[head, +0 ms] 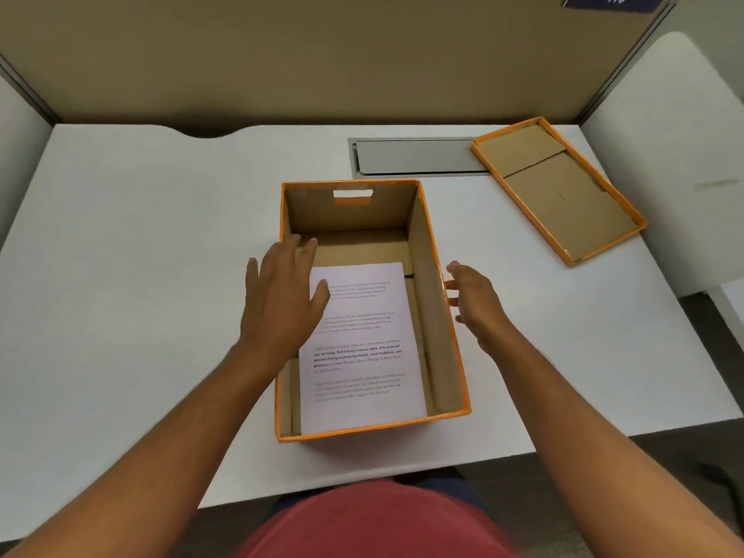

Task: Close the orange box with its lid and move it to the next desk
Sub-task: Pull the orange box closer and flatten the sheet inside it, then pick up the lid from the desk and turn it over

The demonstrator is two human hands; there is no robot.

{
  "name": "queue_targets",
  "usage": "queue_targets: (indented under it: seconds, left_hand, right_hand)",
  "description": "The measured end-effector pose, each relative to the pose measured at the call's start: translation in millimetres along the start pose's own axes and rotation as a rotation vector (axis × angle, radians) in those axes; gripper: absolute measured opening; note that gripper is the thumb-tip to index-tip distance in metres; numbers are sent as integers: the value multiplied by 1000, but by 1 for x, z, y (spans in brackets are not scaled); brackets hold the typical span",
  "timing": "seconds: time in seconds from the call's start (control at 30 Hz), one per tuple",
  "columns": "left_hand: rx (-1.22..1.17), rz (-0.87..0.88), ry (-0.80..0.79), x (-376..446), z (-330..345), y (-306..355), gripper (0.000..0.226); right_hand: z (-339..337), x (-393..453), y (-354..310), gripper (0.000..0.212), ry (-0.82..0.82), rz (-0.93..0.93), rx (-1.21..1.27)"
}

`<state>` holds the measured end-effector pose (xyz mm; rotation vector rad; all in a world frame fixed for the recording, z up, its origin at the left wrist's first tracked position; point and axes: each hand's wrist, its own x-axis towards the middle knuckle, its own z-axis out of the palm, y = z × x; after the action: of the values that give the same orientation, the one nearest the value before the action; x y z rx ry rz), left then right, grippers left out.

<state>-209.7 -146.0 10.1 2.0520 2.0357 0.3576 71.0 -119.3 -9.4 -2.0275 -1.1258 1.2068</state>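
Note:
The orange box (439, 316) stands open in the middle of the white desk, with a printed sheet of paper (362, 356) lying flat inside it. Its orange lid (563, 195) lies upside down at the desk's back right, apart from the box. My left hand (282, 300) hovers over the box's left wall with fingers spread, holding nothing. Just outside the right wall is my right hand (473, 300), fingers apart and near the rim; whether it touches the wall I cannot tell.
A grey cable hatch (414, 157) is set into the white desk (141, 255) behind the box, partly under the lid. A tan partition (322, 54) closes the back. Another white surface (684, 155) adjoins at the right.

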Motion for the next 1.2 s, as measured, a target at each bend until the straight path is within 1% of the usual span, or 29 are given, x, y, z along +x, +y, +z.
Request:
queue_targets:
  seconds: [0.13,0.3,0.43,0.53,0.6,0.67,0.73,0.83,0.9,1.0,1.1,1.17,1.2]
  left_hand:
    - [-11,154,42,10,14,65,61]
    - [-89,294,-34,27,48,165,61]
    - [-88,320,-108,44,82,232,67]
    - [-55,332,-180,59,108,265,68]
    - [-21,329,-218,68,124,280,68]
    - [10,332,-243,75,140,291,68]
    - [29,329,-271,81,155,298,68]
    - [50,332,-310,86,176,305,67]
    - [64,342,-339,86,188,308,68]
    - [102,394,-379,83,206,311,71]
    - [137,465,-448,76,223,312,72]
    - [160,484,-490,70,230,311,70]
    - [168,483,-506,67,233,310,70]
  right_hand:
    - [-53,36,13,47,78,-132,-128]
    - [-135,117,42,49,158,-182,-378]
    - [-185,177,65,57,129,-196,-639]
    - [-203,211,85,65,84,-201,-868]
    - [-207,220,97,68,21,-210,-930]
    - [-206,217,107,74,-20,-240,-939]
    - [-204,207,116,80,-18,-289,-940]
    - [-193,175,131,86,-19,-369,-928]
    - [-184,146,141,86,-34,-406,-880]
    - [-174,100,154,79,-120,-429,-841]
    - [-173,81,162,70,-209,-438,-768]
    - [-182,88,160,53,-211,-427,-644]
    - [-189,96,159,46,-172,-415,-585]
